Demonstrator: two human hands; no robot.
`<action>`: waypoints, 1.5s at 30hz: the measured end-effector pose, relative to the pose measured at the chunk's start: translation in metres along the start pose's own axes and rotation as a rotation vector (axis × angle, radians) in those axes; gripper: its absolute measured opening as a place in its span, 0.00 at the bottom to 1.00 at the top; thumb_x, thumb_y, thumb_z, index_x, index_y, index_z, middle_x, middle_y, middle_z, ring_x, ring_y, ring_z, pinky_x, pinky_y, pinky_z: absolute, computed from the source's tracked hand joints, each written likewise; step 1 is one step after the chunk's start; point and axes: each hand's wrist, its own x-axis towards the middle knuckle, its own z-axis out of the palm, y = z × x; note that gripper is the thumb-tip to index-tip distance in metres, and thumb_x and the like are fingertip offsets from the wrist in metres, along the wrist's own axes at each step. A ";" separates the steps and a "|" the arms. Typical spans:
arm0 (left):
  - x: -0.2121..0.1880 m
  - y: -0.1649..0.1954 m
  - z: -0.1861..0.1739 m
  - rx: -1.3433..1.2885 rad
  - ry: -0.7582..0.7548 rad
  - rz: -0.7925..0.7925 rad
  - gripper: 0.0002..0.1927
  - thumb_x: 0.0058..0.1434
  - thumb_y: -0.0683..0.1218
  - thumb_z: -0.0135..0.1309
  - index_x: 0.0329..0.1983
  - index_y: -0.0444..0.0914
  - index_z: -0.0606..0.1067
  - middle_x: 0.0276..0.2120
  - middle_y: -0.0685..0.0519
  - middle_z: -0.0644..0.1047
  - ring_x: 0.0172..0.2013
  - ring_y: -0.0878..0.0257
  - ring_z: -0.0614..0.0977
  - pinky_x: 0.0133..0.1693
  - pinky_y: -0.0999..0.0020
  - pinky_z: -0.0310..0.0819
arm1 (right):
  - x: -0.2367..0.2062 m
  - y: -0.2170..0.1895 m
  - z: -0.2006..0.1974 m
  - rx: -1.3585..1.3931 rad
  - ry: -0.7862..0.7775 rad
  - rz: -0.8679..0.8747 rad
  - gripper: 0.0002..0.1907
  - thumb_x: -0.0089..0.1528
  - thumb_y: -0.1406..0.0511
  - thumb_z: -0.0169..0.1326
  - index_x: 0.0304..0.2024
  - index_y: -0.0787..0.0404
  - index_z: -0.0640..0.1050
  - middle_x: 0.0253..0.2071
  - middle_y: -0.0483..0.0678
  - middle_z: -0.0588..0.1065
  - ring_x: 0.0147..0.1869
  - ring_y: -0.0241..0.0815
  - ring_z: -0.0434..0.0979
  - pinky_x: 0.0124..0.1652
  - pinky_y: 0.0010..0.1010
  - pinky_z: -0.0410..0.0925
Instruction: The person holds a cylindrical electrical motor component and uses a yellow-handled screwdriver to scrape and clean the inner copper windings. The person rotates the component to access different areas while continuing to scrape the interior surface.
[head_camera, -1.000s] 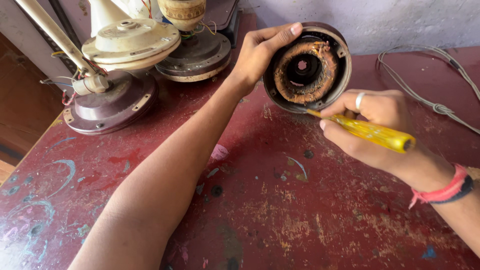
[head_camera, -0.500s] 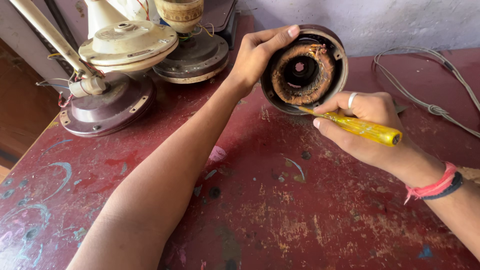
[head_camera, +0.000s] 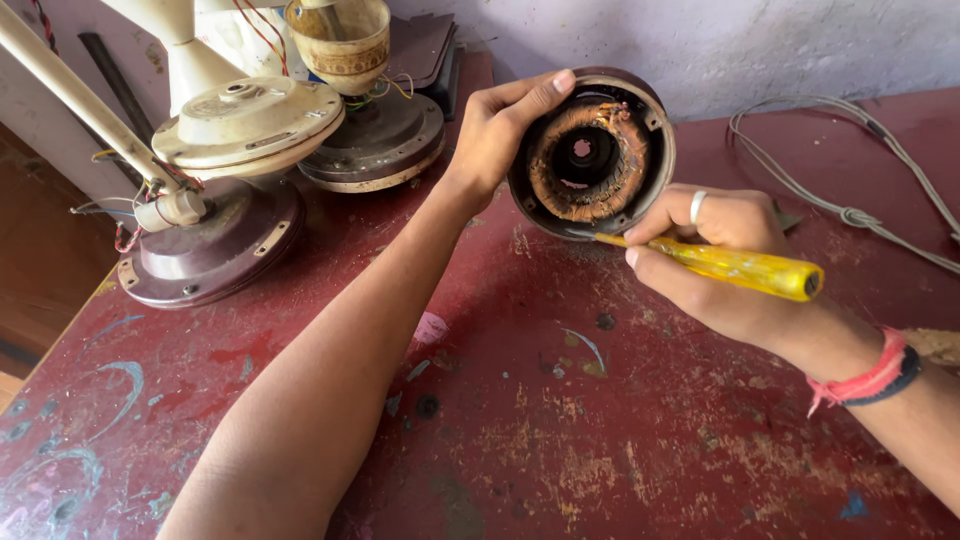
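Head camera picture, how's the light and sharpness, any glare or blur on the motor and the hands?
Head view: soft, even daylight; the motor housing and its copper winding are sharp. No motion blur on the left hand or the right hand. A mild sheen shows on the yellow screwdriver handle and the cream fan cover. Soft shadows fall under the arms on the red table.

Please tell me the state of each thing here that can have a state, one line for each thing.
Motor housing: open, tilted on edge, copper coil showing.
Left hand: gripping the housing rim.
Right hand: closed on the screwdriver.
Screwdriver: held, tip at the housing's lower rim.
Cream fan: taken apart, wires exposed.
Cable: loose on the table, knotted.
Table: paint worn and stained.
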 end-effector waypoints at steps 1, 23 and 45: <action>-0.001 0.000 0.000 0.003 -0.002 -0.014 0.28 0.62 0.57 0.60 0.53 0.29 0.81 0.42 0.44 0.85 0.43 0.61 0.86 0.49 0.68 0.81 | 0.000 0.000 0.001 -0.018 0.007 -0.015 0.03 0.58 0.71 0.59 0.34 0.66 0.80 0.30 0.44 0.78 0.30 0.27 0.75 0.30 0.21 0.66; 0.001 0.017 -0.021 0.200 -0.060 -0.121 0.37 0.59 0.65 0.56 0.62 0.34 0.72 0.49 0.40 0.80 0.50 0.54 0.84 0.52 0.62 0.80 | 0.011 -0.010 -0.016 -0.140 -0.117 0.069 0.09 0.53 0.66 0.65 0.35 0.63 0.82 0.25 0.45 0.83 0.26 0.30 0.80 0.27 0.23 0.70; 0.003 0.012 -0.003 0.122 -0.058 -0.089 0.35 0.54 0.61 0.63 0.58 0.35 0.74 0.44 0.43 0.82 0.45 0.56 0.86 0.47 0.64 0.83 | 0.004 0.000 -0.014 -0.045 -0.034 0.111 0.03 0.60 0.70 0.60 0.34 0.64 0.83 0.23 0.45 0.80 0.24 0.28 0.74 0.24 0.21 0.65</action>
